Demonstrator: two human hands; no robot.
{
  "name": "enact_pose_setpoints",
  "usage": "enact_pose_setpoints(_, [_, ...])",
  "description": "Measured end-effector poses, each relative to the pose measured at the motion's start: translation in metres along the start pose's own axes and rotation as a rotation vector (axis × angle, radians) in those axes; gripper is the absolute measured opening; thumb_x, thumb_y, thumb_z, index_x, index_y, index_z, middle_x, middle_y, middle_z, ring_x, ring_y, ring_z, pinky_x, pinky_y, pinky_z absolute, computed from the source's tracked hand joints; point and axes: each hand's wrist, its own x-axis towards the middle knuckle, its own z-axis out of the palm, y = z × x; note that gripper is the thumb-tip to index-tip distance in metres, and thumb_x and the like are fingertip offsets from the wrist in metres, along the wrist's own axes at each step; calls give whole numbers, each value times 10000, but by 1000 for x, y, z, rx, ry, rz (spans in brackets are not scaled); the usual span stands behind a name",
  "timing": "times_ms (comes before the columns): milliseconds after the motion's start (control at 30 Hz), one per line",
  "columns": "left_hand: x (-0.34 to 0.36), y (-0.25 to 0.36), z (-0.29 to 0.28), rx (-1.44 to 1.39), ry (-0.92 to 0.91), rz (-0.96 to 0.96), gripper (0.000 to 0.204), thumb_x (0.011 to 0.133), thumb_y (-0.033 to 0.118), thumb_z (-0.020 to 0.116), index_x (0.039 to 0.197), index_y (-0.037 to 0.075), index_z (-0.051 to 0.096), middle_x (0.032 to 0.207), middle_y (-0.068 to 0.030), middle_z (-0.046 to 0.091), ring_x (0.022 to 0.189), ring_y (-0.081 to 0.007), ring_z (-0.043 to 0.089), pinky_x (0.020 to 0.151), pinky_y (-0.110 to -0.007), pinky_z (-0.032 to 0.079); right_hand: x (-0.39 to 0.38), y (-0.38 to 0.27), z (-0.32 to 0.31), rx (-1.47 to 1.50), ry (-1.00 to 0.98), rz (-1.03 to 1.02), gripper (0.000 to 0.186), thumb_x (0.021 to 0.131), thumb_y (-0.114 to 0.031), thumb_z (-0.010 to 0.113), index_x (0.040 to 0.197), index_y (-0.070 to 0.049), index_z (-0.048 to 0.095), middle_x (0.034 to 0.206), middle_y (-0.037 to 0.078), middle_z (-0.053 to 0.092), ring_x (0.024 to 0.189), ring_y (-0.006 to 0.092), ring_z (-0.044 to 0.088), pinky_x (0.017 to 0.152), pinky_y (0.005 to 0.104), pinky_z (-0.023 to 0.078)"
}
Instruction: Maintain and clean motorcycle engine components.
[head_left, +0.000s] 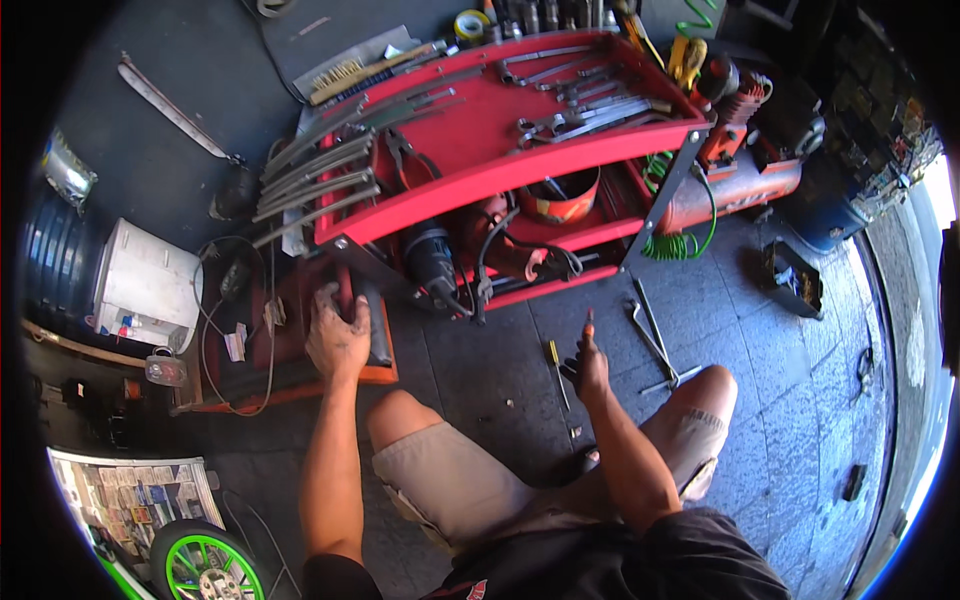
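Person low down, knees apart, shorts (470, 480) nearest the camera. Left hand (338, 335) is out front, on or just over a low red box (379, 374) with an orange edge, left of the knees; its fingers are partly bent and spread over the dark red part, but can't tell if they grip anything. Right hand (591, 372) hangs over the floor between cart and right knee, one finger or a slim red-tipped item pointing forward, the rest curled in; can't tell which, so hold unclear. Green-rimmed wheel (217, 582) at lower left. On the floor, a yellow-handled screwdriver (556, 365) lies just left of the right hand, a wrench (647, 328) to its right. Beyond is the red cart (520, 172): drill (432, 262) and orange grinder (515, 250) on the lower level, beside a round tin (566, 208); pliers (408, 160) on top, metal rods (318, 182) jutting off the left end, more spanners (590, 118) toward the right. White box (150, 275) further left. Past the cart's right end, red compressor (735, 190), coiled green hose (675, 245) near it, and a black bin (800, 285) on the floor.
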Motion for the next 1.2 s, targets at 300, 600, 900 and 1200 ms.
enact_pose_setpoints(300, [-2,-3,1,-18,61,84,465,850,384,643,1208,103,546,1133,-174,630,978,-412,643,799,-519,528,-120,-72,11,-116,-176,-1027,648,848,-96,646,1431,-6,379,1215,55,506,1000,141,483,881,293,415])
enact_pose_setpoints(600, [-7,-11,3,-4,96,119,456,846,397,630,1191,107,559,1092,-159,638,955,-391,654,763,-502,544,-227,-279,185,-1325,-284,-1276,438,807,-333,642,1180,-105,664,1034,225,654,990,419,624,821,472,504])
enact_pose_setpoints(900, [0,-7,4,-4,73,85,482,902,454,587,1260,133,553,1157,-193,647,1025,-423,636,845,-526,506,-167,-285,285,-1663,-33,-1310,482,842,-501,579,1142,-153,723,1234,144,664,1157,434,598,1005,487,481])
enact_pose_setpoints(1200, [-2,-24,8,109,78,49,463,890,459,603,1240,158,570,1146,-156,657,994,-412,650,815,-528,516,-87,-227,48,-833,-15,-1215,245,932,-196,552,885,2,687,709,12,605,638,91,527,566,274,420])
